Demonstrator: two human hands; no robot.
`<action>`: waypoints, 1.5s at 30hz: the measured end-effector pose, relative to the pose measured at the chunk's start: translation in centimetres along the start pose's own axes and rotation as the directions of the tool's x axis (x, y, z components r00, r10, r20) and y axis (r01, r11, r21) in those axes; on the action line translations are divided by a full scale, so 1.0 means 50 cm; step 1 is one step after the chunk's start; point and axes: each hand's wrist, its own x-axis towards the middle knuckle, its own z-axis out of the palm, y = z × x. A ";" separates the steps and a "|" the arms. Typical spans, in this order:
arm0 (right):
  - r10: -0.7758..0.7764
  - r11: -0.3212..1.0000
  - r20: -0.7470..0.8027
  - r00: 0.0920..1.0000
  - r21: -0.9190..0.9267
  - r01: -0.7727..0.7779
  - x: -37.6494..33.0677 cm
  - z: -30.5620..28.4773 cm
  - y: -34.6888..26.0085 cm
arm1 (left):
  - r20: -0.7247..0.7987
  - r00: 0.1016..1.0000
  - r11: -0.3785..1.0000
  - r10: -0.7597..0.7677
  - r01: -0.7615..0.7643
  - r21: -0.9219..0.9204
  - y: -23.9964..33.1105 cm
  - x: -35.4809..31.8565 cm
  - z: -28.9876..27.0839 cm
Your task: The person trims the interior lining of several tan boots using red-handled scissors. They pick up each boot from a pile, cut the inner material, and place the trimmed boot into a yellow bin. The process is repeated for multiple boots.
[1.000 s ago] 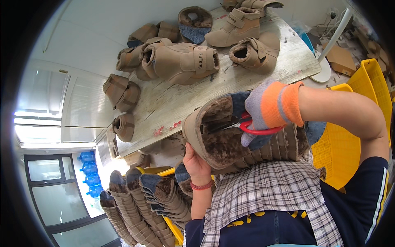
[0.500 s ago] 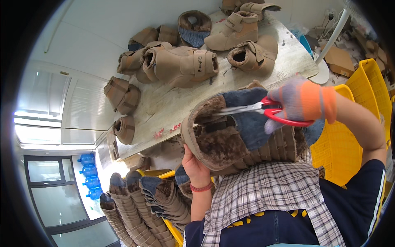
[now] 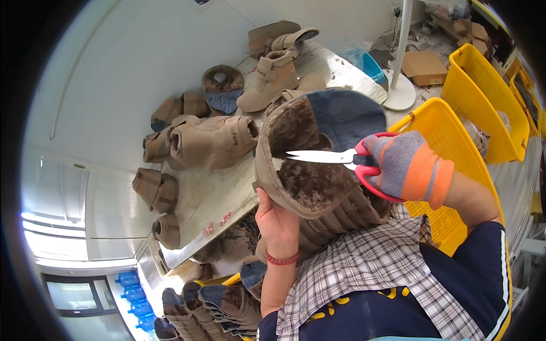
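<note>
My bare left hand (image 3: pixel 278 224) grips the rim of a brown boot upper (image 3: pixel 264 165), thumb on its outer edge. Brown fleece lines the upper, and a dark blue lining piece (image 3: pixel 350 116) spreads at its far right. My right hand (image 3: pixel 401 167), in a grey and orange glove, is closed round the red handles of a pair of scissors (image 3: pixel 321 156). The blades lie nearly together and point left across the upper's opening. Beneath it, a stack of similar uppers (image 3: pixel 358 207) rests on my checked apron.
Several brown boots (image 3: pixel 210 142) and uppers stand on the worn table (image 3: pixel 222 187) ahead. More stacked uppers (image 3: pixel 227 310) fill a yellow basket at lower left. To the right are yellow baskets (image 3: pixel 438 119), a white stand (image 3: pixel 401 91) and a cardboard box (image 3: pixel 424 68).
The view has turned, so the table sits further left. The scissors have come back from the fleece, and their blades show more fully. Both hands keep their hold.
</note>
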 end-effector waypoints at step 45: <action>-0.047 0.616 0.190 0.981 0.779 -0.121 -0.110 0.244 0.128 | 0.444 0.558 0.040 -0.701 -0.591 0.806 -0.085 0.057 0.032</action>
